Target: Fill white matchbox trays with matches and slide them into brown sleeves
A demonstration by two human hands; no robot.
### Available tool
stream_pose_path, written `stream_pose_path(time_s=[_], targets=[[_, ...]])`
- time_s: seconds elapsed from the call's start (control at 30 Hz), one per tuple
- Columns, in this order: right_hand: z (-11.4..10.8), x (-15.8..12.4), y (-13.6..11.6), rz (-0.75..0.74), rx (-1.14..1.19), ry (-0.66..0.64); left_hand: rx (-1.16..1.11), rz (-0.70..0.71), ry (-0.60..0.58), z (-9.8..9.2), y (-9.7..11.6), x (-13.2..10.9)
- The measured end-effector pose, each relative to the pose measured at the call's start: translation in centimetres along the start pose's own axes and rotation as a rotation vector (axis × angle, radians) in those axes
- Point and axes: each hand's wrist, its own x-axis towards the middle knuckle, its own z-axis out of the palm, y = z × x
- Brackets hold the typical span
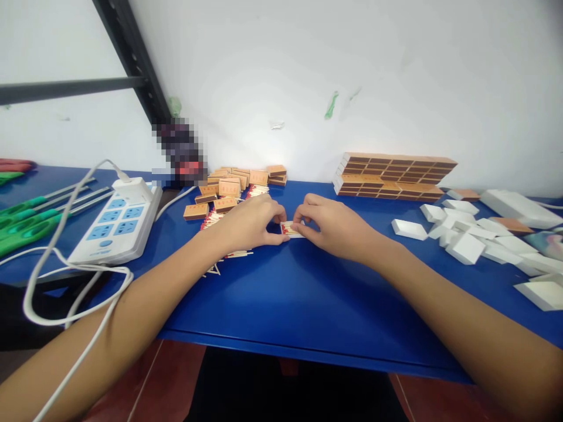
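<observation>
A small white matchbox tray (289,230) with red-tipped matches in it lies on the blue table between my two hands. My left hand (255,220) has its thumb and curled fingers at the tray's left end. At the right end, my right hand (329,225) grips it with bent fingers, the thumb over the matches. Loose matches (213,219) form a pile beside and partly under my left hand. Behind that pile sit several closed matchboxes (229,187), tan with dark striking sides.
Stacked matchboxes (391,176) stand by the wall at right. Several white matchbox trays (466,248) are heaped on the right. At left are a power strip (116,225) with a white cable (33,287) looping near my left arm, and green-handled tools (29,220).
</observation>
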Motion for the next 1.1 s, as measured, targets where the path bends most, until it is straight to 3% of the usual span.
stream_pose_path(time_s=[0.13, 0.27, 0.4, 0.6, 1.1], targets=[[1.4, -0.5, -2.7, -0.171, 0.087, 0.122, 0.044, -0.037, 0.014, -0.4, -0.2, 0.1], [3.5, -0.8, -5.9, -0.316, 0.149, 0.033, 0.028, -0.056, 0.032, -0.7, -0.7, 0.2], [4.5, -0.4, -7.0, -0.279, 0.184, -0.015, 0.046, -0.064, 0.040, -0.8, -1.0, 0.2], [4.4, -0.2, -7.0, -0.180, 0.332, -0.005, 0.071, -0.093, 0.029, -0.8, -1.0, 0.3], [4.6, 0.1, -6.4, -0.138, 0.284, 0.012, 0.159, -0.110, 0.030, -0.9, -1.1, 0.3]])
